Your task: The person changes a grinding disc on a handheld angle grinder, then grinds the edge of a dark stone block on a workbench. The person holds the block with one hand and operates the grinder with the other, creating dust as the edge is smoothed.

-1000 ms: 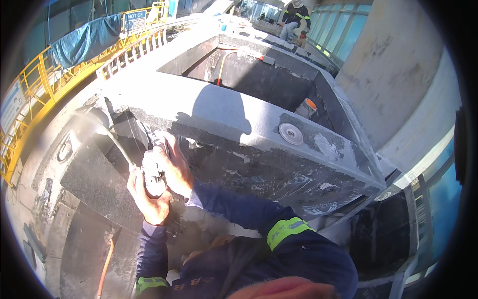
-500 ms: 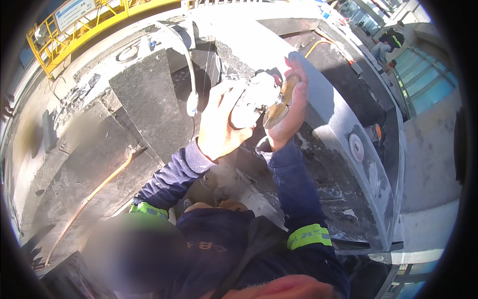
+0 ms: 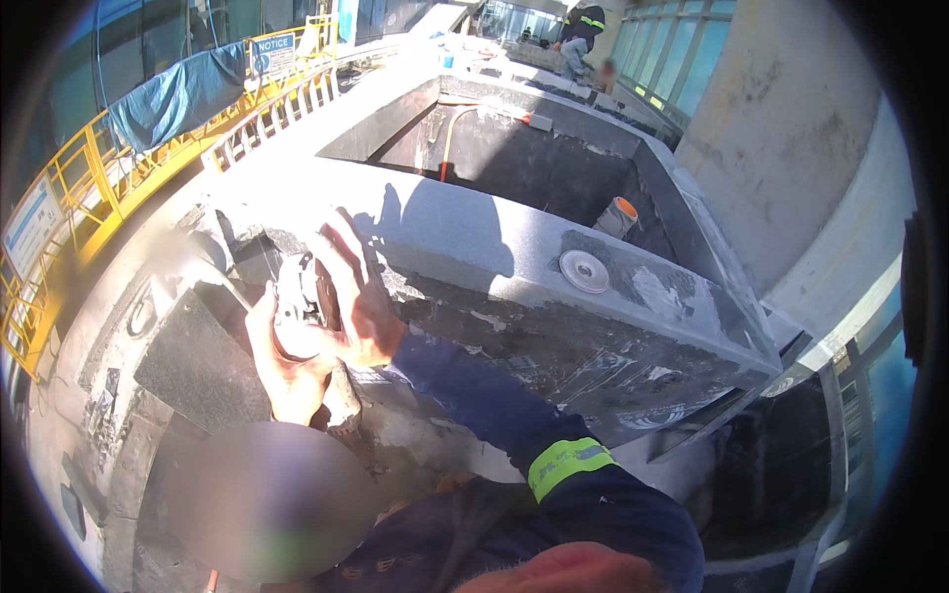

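Note:
My left hand [image 3: 284, 371] is wrapped round a dusty, whitish power tool [image 3: 297, 287] that looks like an angle grinder, holding it from below and the left. Across its right side lies my right hand [image 3: 368, 314], fingers bent over a dark, rounded edge of the tool. Glare and my fingers hide most of its head. A dusty, rounded piece [image 3: 343, 400] shows just under my hands; whether it belongs to the tool I cannot tell. To the right, a round grinding disc [image 3: 584, 271] rests flat on the grey stone ledge [image 3: 494, 232], apart from both hands.
Behind the ledge is a dark stone-walled pit holding a pipe with an orange end [image 3: 621, 215] and an orange hose [image 3: 451, 138]. A yellow railing [image 3: 94, 212] runs along the left. Another person [image 3: 581, 42] bends over at the far end. A concrete column [image 3: 781, 128] stands right.
My view has swung, so hands and tool appear farther left and lower. My right hand, earlier cupping a brownish curved piece beside the tool, now closes over the tool's side.

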The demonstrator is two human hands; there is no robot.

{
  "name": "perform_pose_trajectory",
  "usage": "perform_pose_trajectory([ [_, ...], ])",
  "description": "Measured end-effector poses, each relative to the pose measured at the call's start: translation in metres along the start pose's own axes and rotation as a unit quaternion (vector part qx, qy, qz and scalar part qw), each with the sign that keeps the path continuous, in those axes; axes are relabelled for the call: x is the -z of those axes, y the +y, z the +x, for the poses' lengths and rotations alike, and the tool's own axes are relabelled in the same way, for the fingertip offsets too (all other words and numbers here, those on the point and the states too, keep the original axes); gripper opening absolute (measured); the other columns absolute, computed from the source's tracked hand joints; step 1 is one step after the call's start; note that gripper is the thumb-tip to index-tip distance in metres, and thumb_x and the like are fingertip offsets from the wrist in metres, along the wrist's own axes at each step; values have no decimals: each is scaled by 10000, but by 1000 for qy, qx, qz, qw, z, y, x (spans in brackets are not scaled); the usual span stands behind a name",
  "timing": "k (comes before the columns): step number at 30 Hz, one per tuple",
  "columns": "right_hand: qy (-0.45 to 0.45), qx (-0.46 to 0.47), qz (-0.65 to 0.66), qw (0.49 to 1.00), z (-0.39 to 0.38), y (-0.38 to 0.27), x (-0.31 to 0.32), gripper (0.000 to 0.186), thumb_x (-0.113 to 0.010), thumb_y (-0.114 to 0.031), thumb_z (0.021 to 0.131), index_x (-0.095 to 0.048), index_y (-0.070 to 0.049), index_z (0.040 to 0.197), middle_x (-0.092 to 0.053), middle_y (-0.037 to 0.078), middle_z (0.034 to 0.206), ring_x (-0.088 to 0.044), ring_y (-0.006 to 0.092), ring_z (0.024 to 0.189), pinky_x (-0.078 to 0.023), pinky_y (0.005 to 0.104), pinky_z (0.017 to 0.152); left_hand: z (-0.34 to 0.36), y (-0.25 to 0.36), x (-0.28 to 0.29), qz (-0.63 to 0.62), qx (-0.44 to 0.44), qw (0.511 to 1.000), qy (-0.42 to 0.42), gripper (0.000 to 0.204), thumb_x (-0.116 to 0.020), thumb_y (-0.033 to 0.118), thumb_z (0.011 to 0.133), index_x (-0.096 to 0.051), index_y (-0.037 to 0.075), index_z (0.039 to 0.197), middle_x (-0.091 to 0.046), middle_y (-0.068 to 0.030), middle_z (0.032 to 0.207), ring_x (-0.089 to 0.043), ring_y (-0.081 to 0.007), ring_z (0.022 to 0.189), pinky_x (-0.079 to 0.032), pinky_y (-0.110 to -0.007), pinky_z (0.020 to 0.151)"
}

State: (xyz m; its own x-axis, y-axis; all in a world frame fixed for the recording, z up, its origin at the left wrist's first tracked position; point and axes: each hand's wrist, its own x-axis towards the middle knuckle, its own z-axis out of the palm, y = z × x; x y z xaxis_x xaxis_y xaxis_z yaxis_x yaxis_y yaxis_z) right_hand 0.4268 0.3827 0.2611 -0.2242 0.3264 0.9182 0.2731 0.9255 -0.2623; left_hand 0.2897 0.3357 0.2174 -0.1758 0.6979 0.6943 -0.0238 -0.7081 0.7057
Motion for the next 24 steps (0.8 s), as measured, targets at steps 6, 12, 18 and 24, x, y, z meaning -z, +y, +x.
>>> perform_pose_trajectory([
  [6, 91, -284, 252, 921, 20, -2, -6, 750, -392, -581, 961, -368, 52, 1363, -467, 189, 1285, -495, 260, 1164, -367, 395, 1058, 7, 14, -3, 201, -127, 971, -4, 854, -730, -26, 585, -436, -13, 1387, -428, -196, 1292, -465, -342, 1218, -400, -429, 1033],
  [12, 26, 184, 37, 982, 56, -11, 13, 765, -521, -521, 880, -358, 42, 1371, -389, 295, 1368, -348, 464, 1301, -244, 515, 1120, 14, 22, 4, 39, -91, 995, -22, 901, -756, -3, 598, -374, 4, 1414, -425, -192, 1329, -464, -340, 1231, -377, -433, 1050],
  [18, 60, -188, 266, 944, 31, -49, 3, 942, -492, -580, 922, -106, 72, 1482, -189, 308, 1486, -198, 419, 1410, -165, 486, 1159, 13, 39, 8, 186, -151, 971, 0, 900, -794, 32, 592, -401, -5, 1401, -422, -208, 1334, -485, -337, 1208, -387, -424, 1038],
  [24, 51, -78, 155, 983, 30, -46, -1, 977, -405, -659, 933, -129, 106, 1473, -205, 281, 1496, -193, 348, 1426, -149, 451, 1168, 14, 50, 12, 197, -170, 966, 7, 911, -820, 90, 604, -405, -5, 1410, -443, -222, 1309, -475, -345, 1220, -378, -430, 1045],
])
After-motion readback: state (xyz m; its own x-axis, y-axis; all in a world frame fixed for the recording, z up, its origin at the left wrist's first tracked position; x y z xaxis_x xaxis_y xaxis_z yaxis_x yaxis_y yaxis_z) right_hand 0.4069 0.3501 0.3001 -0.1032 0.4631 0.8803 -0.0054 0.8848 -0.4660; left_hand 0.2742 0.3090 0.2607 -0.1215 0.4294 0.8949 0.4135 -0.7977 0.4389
